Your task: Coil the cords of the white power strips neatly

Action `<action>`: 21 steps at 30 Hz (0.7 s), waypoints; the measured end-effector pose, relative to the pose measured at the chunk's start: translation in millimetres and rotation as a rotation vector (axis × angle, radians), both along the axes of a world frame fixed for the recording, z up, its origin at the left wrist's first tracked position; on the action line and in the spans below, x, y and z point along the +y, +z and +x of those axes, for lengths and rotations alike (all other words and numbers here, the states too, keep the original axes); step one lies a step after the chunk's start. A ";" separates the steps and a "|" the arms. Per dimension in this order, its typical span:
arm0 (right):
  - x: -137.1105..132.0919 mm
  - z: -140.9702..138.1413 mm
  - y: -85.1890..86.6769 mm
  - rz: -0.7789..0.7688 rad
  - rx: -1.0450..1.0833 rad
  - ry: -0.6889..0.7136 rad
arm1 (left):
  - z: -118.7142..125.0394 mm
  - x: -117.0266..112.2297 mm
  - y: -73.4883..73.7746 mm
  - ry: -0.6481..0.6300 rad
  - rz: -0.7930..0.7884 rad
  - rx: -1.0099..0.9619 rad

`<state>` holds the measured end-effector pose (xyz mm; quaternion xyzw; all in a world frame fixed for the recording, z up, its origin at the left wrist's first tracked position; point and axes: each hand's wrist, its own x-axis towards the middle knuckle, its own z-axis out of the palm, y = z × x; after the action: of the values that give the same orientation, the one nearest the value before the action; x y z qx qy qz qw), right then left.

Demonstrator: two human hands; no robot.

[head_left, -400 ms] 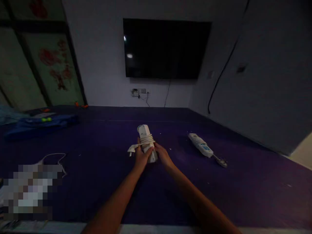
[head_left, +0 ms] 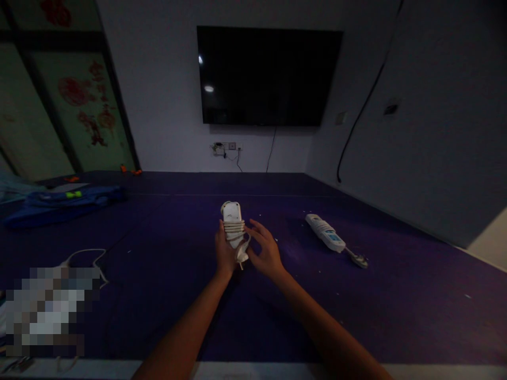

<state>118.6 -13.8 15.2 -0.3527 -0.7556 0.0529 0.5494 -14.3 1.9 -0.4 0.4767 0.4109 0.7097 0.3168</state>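
Note:
My left hand [head_left: 224,252] grips a white power strip [head_left: 232,219] from its left side, its white cord wound round the body. The cord's plug end [head_left: 242,256] hangs loose at the near end of the strip. My right hand [head_left: 266,248] hovers just to the right of the strip with fingers spread, touching or almost touching the wound cord. Both hands are held above a dark purple mat [head_left: 158,295].
A second white power strip [head_left: 328,235] with its plug [head_left: 358,259] lies on the mat to the right. A loose white cable [head_left: 85,256] lies at the left, a blue bundle [head_left: 59,203] further back left. A dark TV [head_left: 269,76] hangs on the wall ahead.
The plug that stuck out to the left of the strip now hangs at its near end. My right hand has let go and opened; the strip is lifted slightly.

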 end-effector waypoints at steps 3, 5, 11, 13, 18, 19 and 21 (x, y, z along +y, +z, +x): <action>0.2 -3.0 -1.5 0.075 -0.089 0.025 | -1.6 0.6 1.8 0.112 -0.010 0.100; 1.9 -4.2 -3.7 0.094 -0.104 0.030 | -2.0 1.9 2.1 0.121 -0.014 0.077; 3.5 -1.0 -1.4 0.033 0.071 0.043 | -0.2 3.3 3.2 -0.046 -0.079 -0.191; 5.3 1.1 0.5 -0.025 0.211 0.020 | 0.6 1.3 5.2 -0.090 -0.111 -0.273; 22.1 11.7 -0.9 -0.257 0.751 -0.044 | 0.2 -5.3 13.6 -0.351 -0.138 -0.436; 26.7 15.4 -2.4 -0.317 0.847 -0.048 | -0.5 -7.3 15.7 -0.420 -0.138 -0.445; 35.7 23.9 -6.7 -0.445 1.005 -0.041 | -1.9 -12.3 19.9 -0.571 -0.128 -0.459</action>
<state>142.5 21.9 8.5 -0.4063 -0.3639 0.3627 0.7556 -16.2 -10.3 19.5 0.3797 0.2230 0.6540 0.6151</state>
